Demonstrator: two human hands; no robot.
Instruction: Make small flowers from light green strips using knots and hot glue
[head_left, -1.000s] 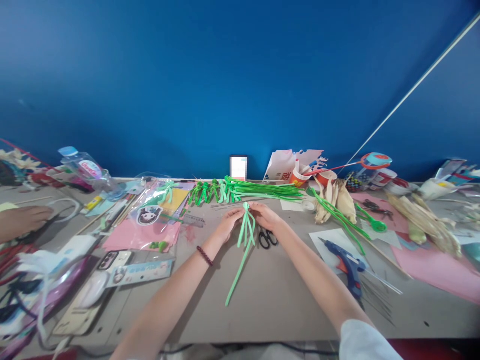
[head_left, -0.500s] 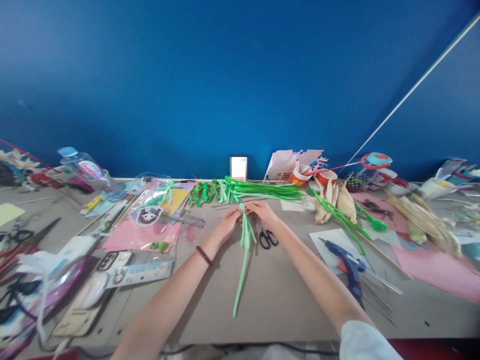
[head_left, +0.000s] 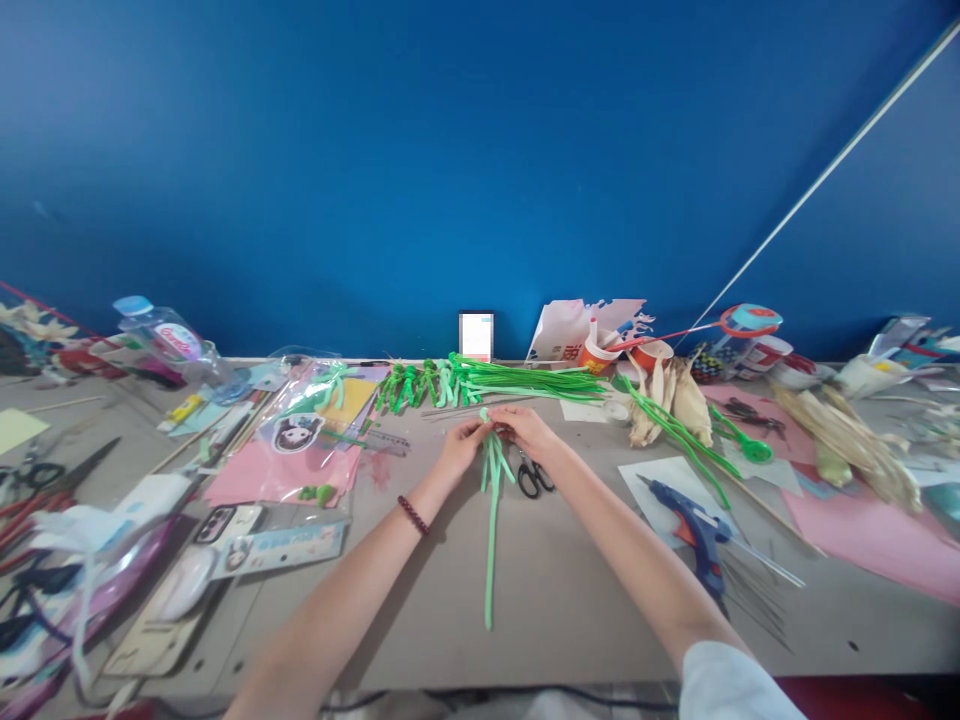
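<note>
Light green pipe cleaners point(head_left: 493, 520) are gathered at the top between my two hands, with short strands fanned out below and one long strand hanging toward me. My left hand point(head_left: 466, 442) pinches the gathered top from the left. From the right, my right hand point(head_left: 525, 430) closes on the same spot, its fingertips partly hidden. Black-handled scissors point(head_left: 534, 478) lie just under my right wrist. Behind my hands lies a row of knotted green pipe-cleaner pieces point(head_left: 420, 382) beside a bundle of long green pipe cleaners point(head_left: 536, 380).
A blue hot glue gun point(head_left: 697, 535) rests at the right on white paper, near loose green pipe cleaners point(head_left: 679, 430) and dried husks point(head_left: 690, 405). On the left are a plastic bag point(head_left: 292, 435), a phone case point(head_left: 169, 600) and a bottle point(head_left: 169, 335). A small screen point(head_left: 477, 335) stands against the wall.
The long hanging strand has swung a little to the right and now hangs nearly straight. My fingers have shifted slightly around the top of the pipe cleaners.
</note>
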